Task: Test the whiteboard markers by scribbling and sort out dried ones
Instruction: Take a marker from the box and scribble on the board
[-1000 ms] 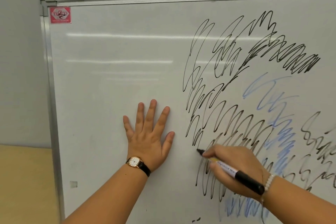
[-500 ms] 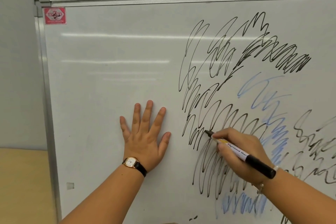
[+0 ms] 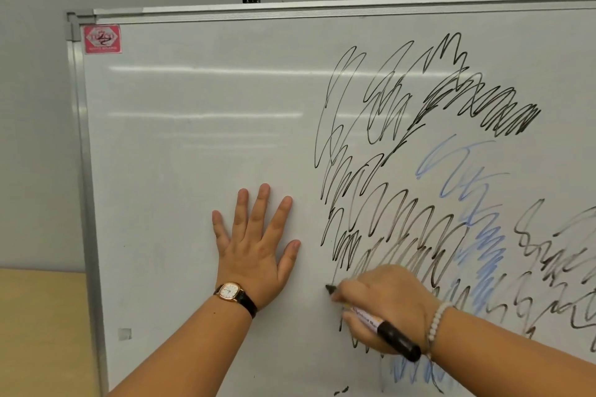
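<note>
My left hand (image 3: 254, 251) lies spread flat on the whiteboard (image 3: 193, 138), bracing it toward its left edge. My right hand (image 3: 387, 303) pinches the black marker (image 3: 387, 332), its tip touching the board beside the black scribbles (image 3: 403, 219). I'd press lightly, stroke onto bare white, and judge the line's darkness.

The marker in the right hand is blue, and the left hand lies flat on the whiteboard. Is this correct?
Not quite: the marker in the right hand is black, not blue, as the head view shows. The left hand does lie flat on the whiteboard.
</note>
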Demonstrator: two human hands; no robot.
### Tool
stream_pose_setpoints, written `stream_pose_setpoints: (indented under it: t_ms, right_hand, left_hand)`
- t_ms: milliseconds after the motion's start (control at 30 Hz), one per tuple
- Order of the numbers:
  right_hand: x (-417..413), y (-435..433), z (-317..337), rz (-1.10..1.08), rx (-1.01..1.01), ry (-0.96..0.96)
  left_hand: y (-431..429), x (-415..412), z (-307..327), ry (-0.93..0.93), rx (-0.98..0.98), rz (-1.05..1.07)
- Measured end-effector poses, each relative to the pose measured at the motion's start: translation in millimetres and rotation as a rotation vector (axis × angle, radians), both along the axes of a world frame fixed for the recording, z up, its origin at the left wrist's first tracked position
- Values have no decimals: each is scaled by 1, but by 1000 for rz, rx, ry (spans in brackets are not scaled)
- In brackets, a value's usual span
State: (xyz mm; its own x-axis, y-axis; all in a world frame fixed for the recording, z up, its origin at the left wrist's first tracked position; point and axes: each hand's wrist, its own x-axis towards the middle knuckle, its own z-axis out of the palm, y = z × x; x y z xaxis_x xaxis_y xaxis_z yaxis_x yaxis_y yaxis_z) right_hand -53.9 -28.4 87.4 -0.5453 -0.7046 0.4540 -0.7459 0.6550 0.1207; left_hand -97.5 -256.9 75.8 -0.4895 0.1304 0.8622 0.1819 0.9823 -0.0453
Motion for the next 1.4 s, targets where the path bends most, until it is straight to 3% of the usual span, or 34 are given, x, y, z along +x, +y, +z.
stream_pose_setpoints:
  t_ms: [100, 133, 267, 400, 567, 700, 867, 1000, 1167, 1400]
  right_hand:
    - [-1, -4, 8, -44, -448, -154]
    - [1, -5, 6, -17, -508, -178]
    - [5, -17, -15, 12, -118, -42]
    - [4, -14, -9, -17, -440, -104]
    - [12, -14, -32, -4, -140, -123]
    - [9, -1, -27, -59, -454, -109]
    - [15, 0, -39, -57, -208, -60]
    - [14, 7, -29, -74, -542, -122]
    - [26, 1, -45, -139, -129, -196]
    - [39, 4, -8, -21, -362, 38]
  left_hand:
    - [-1, 0, 1, -16, -7, 9]
    - [-1, 0, 1, -17, -11, 12]
    - [-5, 0, -2, 5, -40, 15]
    - [-5, -1, -1, 14, -43, 13]
    - [-6, -3, -4, 36, -50, 4]
    - [-6, -2, -4, 21, -54, 16]
    - [-7, -1, -5, 13, -54, 16]
    - [-5, 0, -2, -6, -45, 18]
    - [1, 10, 1, -15, -5, 50]
    - [17, 29, 18, -81, 91, 100]
